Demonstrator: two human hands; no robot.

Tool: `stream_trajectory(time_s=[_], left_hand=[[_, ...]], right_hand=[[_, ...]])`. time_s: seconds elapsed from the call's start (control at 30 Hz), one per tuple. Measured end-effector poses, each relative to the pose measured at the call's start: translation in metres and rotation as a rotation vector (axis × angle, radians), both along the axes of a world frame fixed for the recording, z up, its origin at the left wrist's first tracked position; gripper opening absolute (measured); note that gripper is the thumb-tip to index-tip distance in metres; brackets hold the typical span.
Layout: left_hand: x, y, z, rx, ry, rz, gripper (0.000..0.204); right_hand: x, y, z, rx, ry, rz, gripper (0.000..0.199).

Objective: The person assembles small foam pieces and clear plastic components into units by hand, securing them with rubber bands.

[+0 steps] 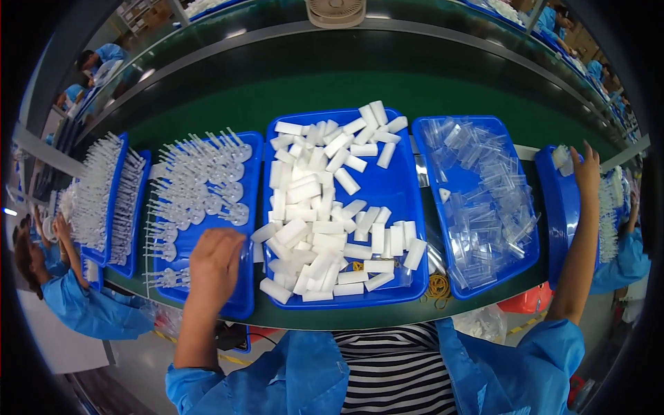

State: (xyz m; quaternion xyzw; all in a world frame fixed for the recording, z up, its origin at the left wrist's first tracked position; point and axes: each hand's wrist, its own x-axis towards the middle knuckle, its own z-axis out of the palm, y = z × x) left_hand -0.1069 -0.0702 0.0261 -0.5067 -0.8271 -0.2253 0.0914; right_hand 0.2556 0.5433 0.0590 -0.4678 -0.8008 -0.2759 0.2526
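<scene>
My left hand (pixel 216 261) is over the near end of a blue tray (pixel 238 294). Its fingers are curled together, and what they hold, if anything, is hidden. Clear plastic parts with round bases and thin stems (pixel 200 176) stand in rows in that tray. My right hand (pixel 586 169) reaches to a blue bin (pixel 561 207) at the far right, its fingers apart. Beside those fingers are small clear pieces (pixel 564 160), too small to name.
A blue tray (pixel 408 200) of white blocks (pixel 325 242) lies in the middle. Right of it is a tray (pixel 456 124) of clear plastic sleeves (pixel 484 200). Rubber bands (pixel 437 290) lie between them. More stemmed parts (pixel 104 194) fill trays at left. A co-worker (pixel 76 290) sits there.
</scene>
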Motion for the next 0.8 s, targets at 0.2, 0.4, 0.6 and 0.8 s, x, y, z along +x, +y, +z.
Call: stream_trajectory(time_s=[0.2,0.4,0.6,0.8], left_hand=[[-0.035,0.013,-0.023,-0.171,0.078,0.138,0.028],[-0.039,0.011,-0.021,0.021,0.028,0.307,0.019],[0.008,-0.002,0.009,0.191,0.281,0.262,0.015],[0.058,0.006,-0.024,0.753,-0.737,0.008,0.021]], right_hand=[[-0.137,-0.225,0.033,-0.635,0.155,0.887,0.023],[-0.205,-0.300,-0.017,-0.667,-0.341,1.445,0.016],[-0.236,-0.299,-0.044,-0.825,-0.611,1.409,0.017],[-0.228,-0.304,-0.043,-0.888,-0.424,1.338,0.016]])
